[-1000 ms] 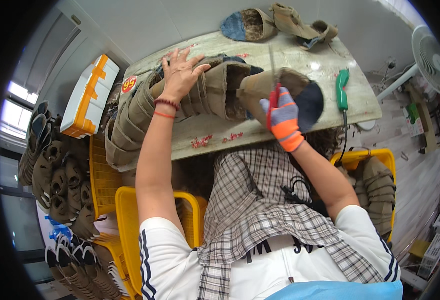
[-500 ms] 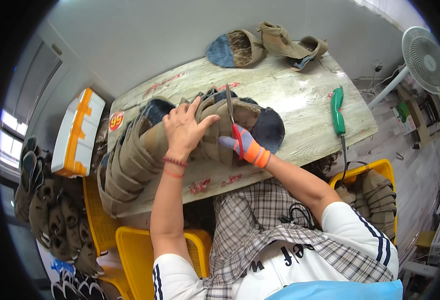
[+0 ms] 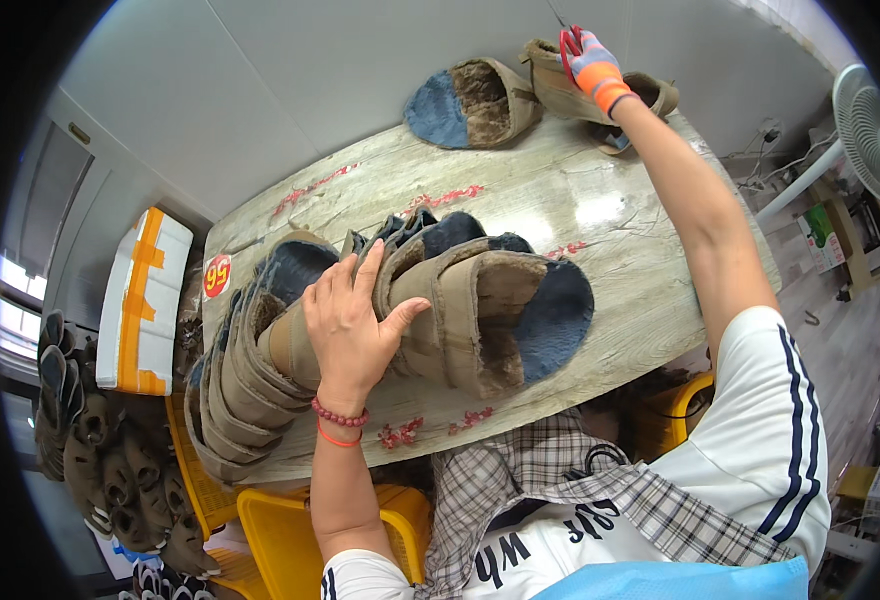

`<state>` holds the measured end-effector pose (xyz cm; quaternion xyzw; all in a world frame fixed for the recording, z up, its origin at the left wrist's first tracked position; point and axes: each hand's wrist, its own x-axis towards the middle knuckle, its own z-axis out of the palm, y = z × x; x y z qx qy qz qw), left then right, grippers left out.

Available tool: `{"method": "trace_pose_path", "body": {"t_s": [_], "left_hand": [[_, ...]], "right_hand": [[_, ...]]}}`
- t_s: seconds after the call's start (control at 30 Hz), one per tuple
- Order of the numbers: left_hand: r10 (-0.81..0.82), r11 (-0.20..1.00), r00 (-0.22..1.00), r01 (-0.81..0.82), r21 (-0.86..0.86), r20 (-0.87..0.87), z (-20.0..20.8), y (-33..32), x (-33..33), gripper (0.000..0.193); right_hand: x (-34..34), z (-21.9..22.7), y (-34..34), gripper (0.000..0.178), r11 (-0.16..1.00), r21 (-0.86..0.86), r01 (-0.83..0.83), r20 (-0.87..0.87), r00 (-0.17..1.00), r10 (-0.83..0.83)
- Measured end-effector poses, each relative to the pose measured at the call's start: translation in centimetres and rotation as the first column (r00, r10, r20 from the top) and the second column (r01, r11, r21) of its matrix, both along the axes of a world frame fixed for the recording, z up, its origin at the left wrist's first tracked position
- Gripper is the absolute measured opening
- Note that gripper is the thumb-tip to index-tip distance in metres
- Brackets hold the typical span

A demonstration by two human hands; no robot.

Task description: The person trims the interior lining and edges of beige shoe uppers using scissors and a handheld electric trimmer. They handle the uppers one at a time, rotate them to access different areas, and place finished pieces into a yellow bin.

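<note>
A nested row of brown, fur-lined shoe uppers (image 3: 445,325) with dark blue patches lies across the table. My left hand (image 3: 350,325) rests on top of the row, fingers spread and thumb out, holding nothing. My right hand (image 3: 597,72), in a grey and orange glove, reaches to the table's far right edge. It grips scissors (image 3: 567,48) by their red handles, with the blades pointing up and away. Just beneath that hand stands another brown upper (image 3: 548,88), partly covered by it. To its left lies an upper with a blue patch (image 3: 435,105).
The patterned table (image 3: 335,190) meets a pale wall at the back. A white box with orange tape (image 3: 145,300) stands to the left, above piled shoes (image 3: 110,450). Yellow crates (image 3: 290,530) sit under the near edge. A white fan (image 3: 870,130) is at the right.
My right hand has moved with the scissors from beside the row to the far right uppers. My left hand stays on the row. The green hand tool is now out of sight.
</note>
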<state>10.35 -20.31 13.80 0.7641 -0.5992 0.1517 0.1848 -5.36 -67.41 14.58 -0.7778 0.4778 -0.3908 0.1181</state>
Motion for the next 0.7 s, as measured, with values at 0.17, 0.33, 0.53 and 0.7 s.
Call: {"method": "trace_pose_path", "body": {"t_s": [0.17,0.33,0.53,0.7], "left_hand": [[-0.131,0.99,0.991,0.131,-0.05,0.004,-0.2,-2.9,-0.7,0.068],[-0.153,0.952,0.98,0.111,-0.284,-0.13,-0.3,-0.7,1.2,0.049],[-0.912,0.409,0.133,0.377,-0.831,-0.388,12.1,5.9,-7.9,0.055],[-0.978,0.088,-0.12,0.502,-0.86,-0.17,17.8,11.8,-11.0,0.053]], "right_hand": [[-5.8,-6.1,-10.1,0.048,0.997,-0.022,-0.077,-0.124,0.989,0.074],[-7.3,-2.9,1.0,0.044,0.951,-0.059,-0.304,0.072,0.949,0.307],[-17.7,8.0,13.4,0.046,0.921,-0.154,-0.358,0.169,0.909,0.381],[-24.7,11.6,25.8,0.039,0.863,-0.037,-0.503,0.381,0.792,0.478]]}}
